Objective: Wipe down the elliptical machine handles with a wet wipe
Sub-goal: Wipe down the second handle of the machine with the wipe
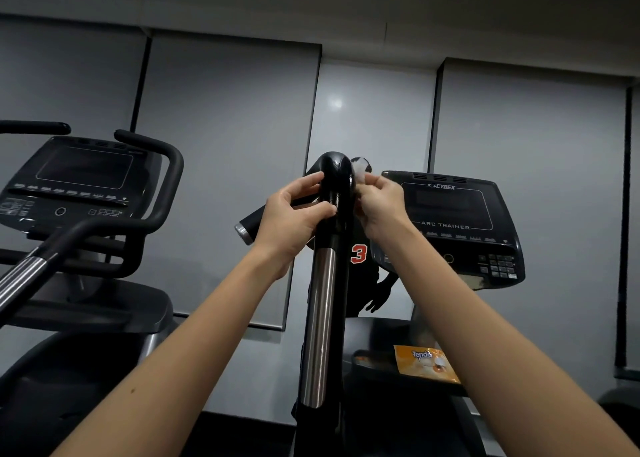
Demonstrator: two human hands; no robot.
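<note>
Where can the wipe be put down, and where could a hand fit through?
The dark ledge looks bare between the handle post and the orange wipe packet. A hand passes easily between that post and the neighbouring machine's handlebar. It is crowded at the grip: left hand, right hand and wipe.

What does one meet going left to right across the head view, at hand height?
Neighbouring console → left hand → black handle → right hand, pinching the wet wipe → Cybex console.
</note>
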